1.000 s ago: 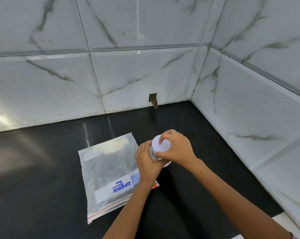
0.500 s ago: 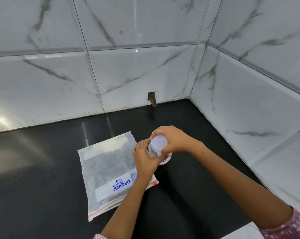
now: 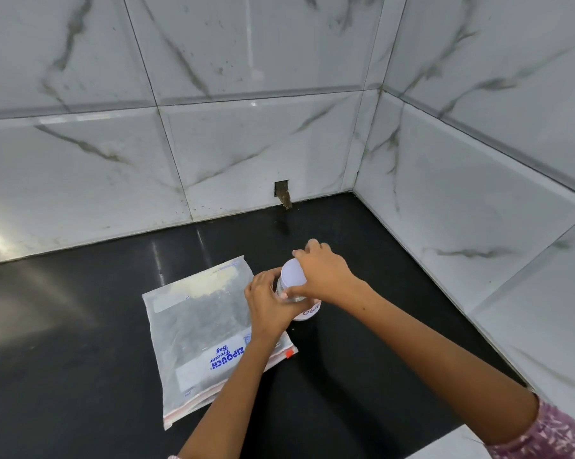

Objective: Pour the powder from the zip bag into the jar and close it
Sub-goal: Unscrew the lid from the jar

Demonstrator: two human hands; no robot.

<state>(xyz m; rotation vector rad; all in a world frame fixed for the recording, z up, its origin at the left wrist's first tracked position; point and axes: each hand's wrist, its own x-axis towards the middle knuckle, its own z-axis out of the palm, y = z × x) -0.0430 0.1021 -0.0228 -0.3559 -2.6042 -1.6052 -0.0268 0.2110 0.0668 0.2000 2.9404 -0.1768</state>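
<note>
A small clear jar [image 3: 307, 311] with a white label stands on the black counter, just right of the zip bag. My left hand [image 3: 267, 301] wraps around the jar's body from the left. My right hand [image 3: 322, 273] grips its white lid [image 3: 292, 274] from above and the right, with the thumb under the lid's near edge. The clear zip bag [image 3: 200, 319] lies flat on the counter, pale yellow powder [image 3: 210, 282] gathered at its far end and its red-striped zip end toward me. My left forearm crosses the bag's near right corner.
The black counter [image 3: 80, 342] runs into a corner of white marble-patterned wall tiles [image 3: 246, 144] at the back and right. A small dark hole [image 3: 282, 190] sits in the back wall just above the counter. A white edge shows at the bottom right.
My right hand has turned on the lid, wrist swinging right and fingers reaching over its far side. My left hand keeps its hold on the jar. The bag has not moved.
</note>
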